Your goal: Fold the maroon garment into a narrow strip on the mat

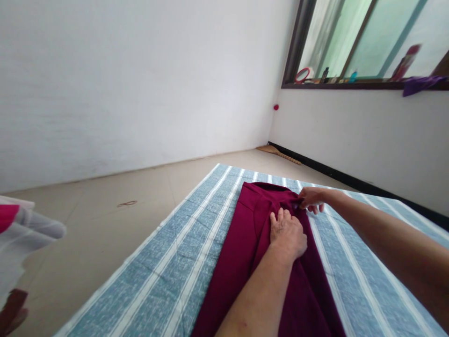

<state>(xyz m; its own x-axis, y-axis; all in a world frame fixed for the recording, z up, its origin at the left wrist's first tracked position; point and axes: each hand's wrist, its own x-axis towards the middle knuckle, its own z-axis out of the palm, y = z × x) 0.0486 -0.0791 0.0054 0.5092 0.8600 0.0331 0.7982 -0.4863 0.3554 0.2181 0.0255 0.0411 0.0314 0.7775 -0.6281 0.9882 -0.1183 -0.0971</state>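
A pair of maroon trousers (242, 262) lies lengthwise on a blue-and-white striped sheet (168, 252), with the waist end away from me and some creases near it. My left hand (288, 234) rests palm down on the cloth just below the waist, its fingers laid over the fabric. At the far right corner of the waist, my right hand (313, 199) pinches the trousers' edge between thumb and fingers. The near end of the trousers runs out of view at the bottom.
Pale floor tiles (105, 215) stretch left of the sheet, with a thin brown loop (126, 203) on them. White and pink fabric (24, 234) shows at the left edge. Beyond stand white walls and a window ledge (347, 86) holding bottles and a purple cloth (421, 84).
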